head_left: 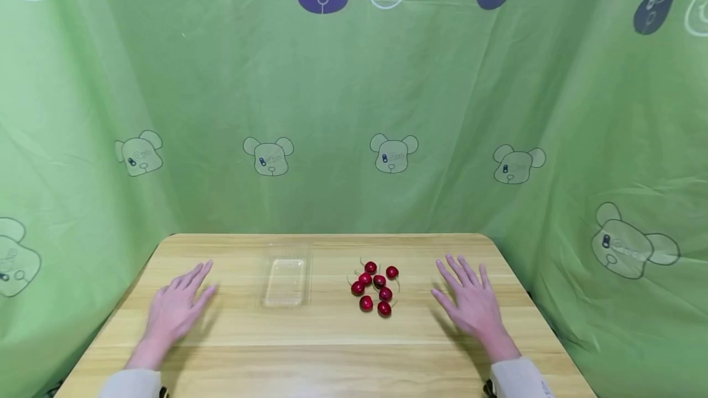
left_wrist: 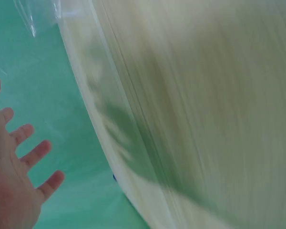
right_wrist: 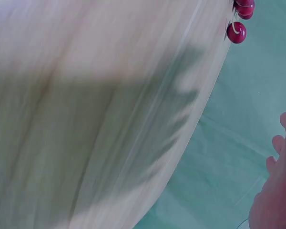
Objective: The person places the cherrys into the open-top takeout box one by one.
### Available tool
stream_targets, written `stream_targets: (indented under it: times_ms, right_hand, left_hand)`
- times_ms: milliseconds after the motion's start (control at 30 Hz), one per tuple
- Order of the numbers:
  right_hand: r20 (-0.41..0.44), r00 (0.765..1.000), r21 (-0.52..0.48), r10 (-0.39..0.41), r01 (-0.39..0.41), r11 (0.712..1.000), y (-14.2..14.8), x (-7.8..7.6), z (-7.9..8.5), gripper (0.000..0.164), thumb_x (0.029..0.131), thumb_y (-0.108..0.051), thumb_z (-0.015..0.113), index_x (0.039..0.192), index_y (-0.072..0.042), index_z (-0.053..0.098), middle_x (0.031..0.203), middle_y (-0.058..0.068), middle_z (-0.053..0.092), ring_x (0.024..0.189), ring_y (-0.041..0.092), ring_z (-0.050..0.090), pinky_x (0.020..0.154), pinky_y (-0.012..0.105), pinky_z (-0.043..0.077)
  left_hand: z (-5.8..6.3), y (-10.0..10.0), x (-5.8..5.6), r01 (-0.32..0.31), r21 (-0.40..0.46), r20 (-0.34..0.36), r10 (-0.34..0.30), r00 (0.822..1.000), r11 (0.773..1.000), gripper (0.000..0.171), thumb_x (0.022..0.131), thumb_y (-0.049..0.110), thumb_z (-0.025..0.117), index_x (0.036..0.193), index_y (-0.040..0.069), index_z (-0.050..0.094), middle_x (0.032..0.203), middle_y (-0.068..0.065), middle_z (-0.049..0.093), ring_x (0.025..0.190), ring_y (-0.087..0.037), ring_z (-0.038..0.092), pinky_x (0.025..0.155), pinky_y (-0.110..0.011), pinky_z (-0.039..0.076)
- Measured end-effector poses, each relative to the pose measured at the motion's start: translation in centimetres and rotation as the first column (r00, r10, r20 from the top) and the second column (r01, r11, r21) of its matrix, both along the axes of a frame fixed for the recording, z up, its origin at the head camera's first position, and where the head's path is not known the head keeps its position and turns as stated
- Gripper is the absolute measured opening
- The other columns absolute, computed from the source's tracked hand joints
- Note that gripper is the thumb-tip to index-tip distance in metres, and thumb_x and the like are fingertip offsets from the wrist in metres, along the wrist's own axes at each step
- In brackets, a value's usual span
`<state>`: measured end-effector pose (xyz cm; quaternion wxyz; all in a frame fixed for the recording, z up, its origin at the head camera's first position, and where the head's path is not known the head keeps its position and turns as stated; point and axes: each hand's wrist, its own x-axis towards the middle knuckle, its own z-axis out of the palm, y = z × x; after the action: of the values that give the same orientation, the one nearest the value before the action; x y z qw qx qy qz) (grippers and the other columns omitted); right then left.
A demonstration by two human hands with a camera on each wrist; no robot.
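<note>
Several red cherries point(head_left: 385, 294) with thin stems lie in a loose cluster right of the table's middle. To their left stands a clear plastic container point(head_left: 285, 282), whose corner also shows at the top of the left wrist view. My left hand point(head_left: 176, 308), fingers spread, hovers over the table left of the container and holds nothing. On the other side, my right hand point(head_left: 471, 301) hangs above the wood to the right of the cherries, its fingers spread too and nothing in it. In the right wrist view a cherry point(right_wrist: 237, 32) shows near the top edge.
The light wooden table point(head_left: 332, 364) has rounded far corners. A green curtain point(head_left: 332, 91) with bear prints hangs behind it and along both sides. Shadows of both hands fall on the tabletop.
</note>
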<state>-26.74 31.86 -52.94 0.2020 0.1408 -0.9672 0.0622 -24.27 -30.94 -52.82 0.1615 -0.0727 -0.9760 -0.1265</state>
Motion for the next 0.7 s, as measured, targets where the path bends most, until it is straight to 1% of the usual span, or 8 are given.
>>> stream_targets:
  times_ms: [100,167,267,400,467,533,600,700]
  right_hand:
    - [0.027,1.0,-0.018,-0.004,0.004,1.0,-0.4,0.0,-0.1,0.067,0.104,-0.055,0.05,0.159,-0.017,0.042,0.168,0.012,0.031,0.154,0.041,0.027,0.127,0.062,0.002]
    - [0.034,0.999,-0.03,-0.005,0.006,1.0,-0.6,-0.1,-0.1,0.067,0.104,-0.054,0.051,0.158,-0.016,0.043,0.167,0.013,0.033,0.154,0.041,0.028,0.125,0.065,0.008]
    - [0.056,0.998,-0.056,-0.008,0.011,0.998,-1.1,-0.2,-0.3,0.066,0.105,-0.052,0.051,0.158,-0.015,0.042,0.166,0.014,0.035,0.153,0.041,0.03,0.124,0.066,0.013]
    - [0.106,0.994,-0.162,-0.01,0.027,0.986,-2.0,-0.4,-0.5,0.063,0.107,-0.049,0.049,0.158,-0.012,0.042,0.155,0.02,0.048,0.142,0.045,0.044,0.114,0.069,0.032]
    - [0.155,0.988,-0.245,-0.01,0.048,0.968,-2.5,-0.6,-0.5,0.063,0.108,-0.05,0.047,0.157,-0.011,0.043,0.147,0.022,0.055,0.132,0.044,0.051,0.105,0.068,0.042]
    - [0.211,0.977,-0.331,-0.01,0.081,0.94,-2.9,-0.7,-0.5,0.063,0.109,-0.051,0.045,0.155,-0.009,0.045,0.138,0.022,0.059,0.121,0.041,0.057,0.098,0.065,0.048]
    - [0.262,0.965,-0.398,-0.011,0.118,0.91,-3.2,-1.0,-0.6,0.062,0.109,-0.049,0.045,0.154,-0.006,0.047,0.132,0.019,0.062,0.112,0.035,0.061,0.093,0.059,0.051]
    - [0.312,0.95,-0.462,-0.009,0.16,0.872,-3.7,-1.6,-1.0,0.057,0.11,-0.043,0.048,0.151,-0.004,0.049,0.124,0.016,0.066,0.101,0.027,0.063,0.088,0.051,0.053]
  left_hand:
    - [-0.1,0.7,-0.4,0.004,0.1,0.045,-0.009,0.999,0.995,0.061,0.11,0.044,0.044,0.164,0.019,0.029,0.161,-0.021,0.041,0.135,-0.054,0.047,0.099,-0.079,0.038]
    - [-0.1,1.2,-0.8,0.017,0.176,0.063,-0.028,0.998,0.984,0.059,0.111,0.042,0.043,0.163,0.017,0.031,0.159,-0.023,0.042,0.134,-0.055,0.047,0.1,-0.079,0.037]
    - [-0.1,1.8,-1.3,0.031,0.291,0.093,-0.061,0.994,0.956,0.059,0.112,0.041,0.042,0.163,0.014,0.031,0.157,-0.025,0.044,0.132,-0.053,0.051,0.101,-0.077,0.039]
    - [-0.1,2.3,-1.7,0.016,0.407,0.157,-0.087,0.984,0.913,0.061,0.112,0.042,0.041,0.163,0.012,0.029,0.154,-0.025,0.048,0.123,-0.045,0.06,0.098,-0.069,0.046]
    - [0.0,2.6,-1.7,0.001,0.46,0.187,-0.097,0.978,0.888,0.062,0.112,0.043,0.04,0.163,0.011,0.028,0.151,-0.025,0.051,0.119,-0.042,0.062,0.097,-0.066,0.049]
    - [0.1,2.9,-1.8,-0.017,0.513,0.218,-0.111,0.97,0.858,0.063,0.112,0.045,0.039,0.163,0.01,0.027,0.15,-0.025,0.052,0.12,-0.041,0.062,0.098,-0.064,0.049]
    - [0.1,3.3,-1.9,-0.035,0.567,0.245,-0.128,0.961,0.823,0.064,0.112,0.045,0.039,0.163,0.009,0.027,0.15,-0.027,0.051,0.122,-0.043,0.06,0.099,-0.063,0.05]
    - [-0.1,3.9,-2.0,-0.057,0.63,0.279,-0.157,0.947,0.775,0.062,0.112,0.042,0.04,0.162,0.007,0.028,0.15,-0.029,0.049,0.125,-0.045,0.058,0.099,-0.059,0.052]
